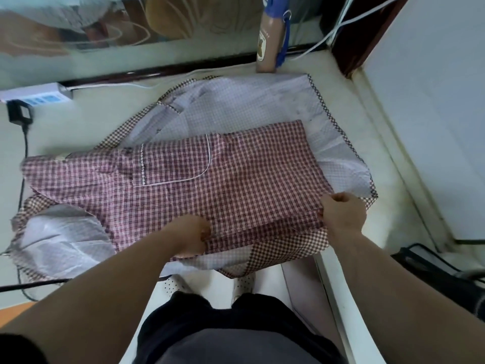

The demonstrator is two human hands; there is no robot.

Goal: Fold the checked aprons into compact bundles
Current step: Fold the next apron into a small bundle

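A red-and-white checked apron point(183, 185) with a piped pocket lies spread on the pale tabletop point(86, 122). Under it lies a second apron point(236, 103), brown-checked with its pale lining turned up, reaching to the far and right sides. My left hand point(190, 236) pinches the red apron's near edge at the middle. My right hand point(341, 214) grips the same edge at its near right corner. Both hands hold a doubled-over strip of the red cloth along the near side.
A white power strip point(39, 95) and a black adapter point(19, 112) with its cable sit at the table's far left. A tan bottle-shaped thing point(267, 48) with a blue strap stands at the far edge. White cables run at the far right. The table's near edge is by my legs.
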